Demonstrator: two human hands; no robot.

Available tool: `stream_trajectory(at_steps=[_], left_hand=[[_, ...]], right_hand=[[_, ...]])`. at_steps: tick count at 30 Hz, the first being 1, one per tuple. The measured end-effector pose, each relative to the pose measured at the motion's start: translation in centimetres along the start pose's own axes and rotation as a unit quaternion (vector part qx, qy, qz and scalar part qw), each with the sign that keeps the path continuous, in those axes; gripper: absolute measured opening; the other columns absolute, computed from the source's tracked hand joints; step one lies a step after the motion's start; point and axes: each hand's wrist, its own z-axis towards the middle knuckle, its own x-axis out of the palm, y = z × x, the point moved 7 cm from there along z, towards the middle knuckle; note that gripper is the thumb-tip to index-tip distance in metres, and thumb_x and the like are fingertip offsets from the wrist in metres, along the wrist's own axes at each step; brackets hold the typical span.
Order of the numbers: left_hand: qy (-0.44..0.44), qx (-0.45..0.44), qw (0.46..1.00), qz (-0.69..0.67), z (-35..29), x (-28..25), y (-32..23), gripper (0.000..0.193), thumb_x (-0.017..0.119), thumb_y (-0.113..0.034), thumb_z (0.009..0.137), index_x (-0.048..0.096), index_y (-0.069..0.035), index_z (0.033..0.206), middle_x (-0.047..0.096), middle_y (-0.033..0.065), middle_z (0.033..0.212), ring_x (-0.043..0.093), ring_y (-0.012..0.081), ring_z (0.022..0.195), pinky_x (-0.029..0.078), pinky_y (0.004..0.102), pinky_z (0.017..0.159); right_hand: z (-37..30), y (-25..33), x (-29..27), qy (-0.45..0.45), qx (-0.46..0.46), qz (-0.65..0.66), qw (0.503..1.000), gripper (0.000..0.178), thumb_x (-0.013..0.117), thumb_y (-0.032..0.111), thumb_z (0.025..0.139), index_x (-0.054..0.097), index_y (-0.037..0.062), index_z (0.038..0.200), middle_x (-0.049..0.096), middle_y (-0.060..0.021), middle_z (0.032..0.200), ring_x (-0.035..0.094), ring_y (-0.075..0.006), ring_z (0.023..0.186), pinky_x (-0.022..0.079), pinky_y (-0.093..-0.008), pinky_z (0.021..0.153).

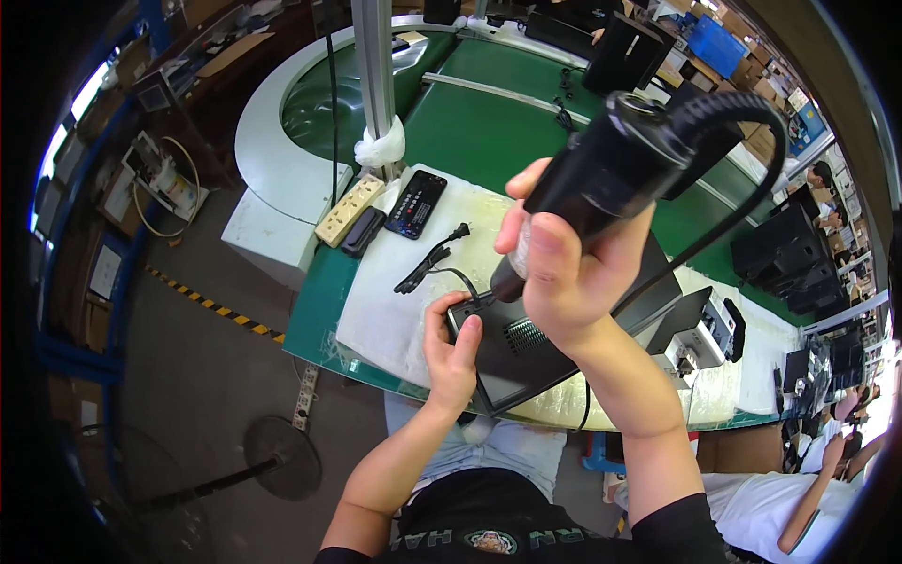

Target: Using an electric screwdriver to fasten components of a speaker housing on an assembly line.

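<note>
A black electric screwdriver (pixel 611 174) with a thick coiled cable is upright but tilted in my right hand (pixel 587 273), whose fingers wrap round its body. Its narrow nose points down at the far left corner of a flat black metal box (pixel 512 376) with a vent grille; whether the bit touches is hard to make out. My left hand (pixel 453 357) grips that box near the same corner, thumb on top and fingers along the left side. A black power cord (pixel 432 263) with a plug lies beyond the corner.
On the padded bench lie a phone (pixel 417 204), a cream power strip (pixel 349 211) and a dark case (pixel 364 231). A metal post (pixel 374 75) rises behind them. An opened black-and-silver unit (pixel 695 334) stands to the right, beside the green conveyor (pixel 498 117). Another person (pixel 780 508) sits at the right.
</note>
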Motion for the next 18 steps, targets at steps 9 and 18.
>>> stream_trajectory(at_steps=[9,18], left_hand=[[0.012,0.018,0.995,0.093,0.2,0.2,1.4,0.035,0.055,-0.009,0.090,0.047,-0.001,0.123,0.052,0.0072,0.112,0.048,0.0149,0.105,0.037,0.0273,0.093],[0.062,0.072,0.995,0.024,-0.3,0.4,0.6,0.061,0.053,-0.022,0.089,0.029,0.003,0.140,0.042,0.0168,0.136,0.046,0.0259,0.120,0.038,0.0379,0.102]], right_hand=[[2.7,8.9,-9.2,-0.135,-0.071,-0.156,0.976,0.042,0.051,0.029,0.097,0.037,-0.0023,0.121,0.062,-0.0220,0.101,0.056,-0.0160,0.053,0.049,-0.0267,0.046],[-11.5,15.0,-33.0,-0.318,-0.038,-0.494,0.809,0.036,0.053,0.010,0.092,0.031,0.0009,0.120,0.058,-0.0145,0.094,0.056,-0.0142,0.057,0.049,-0.0263,0.055]])
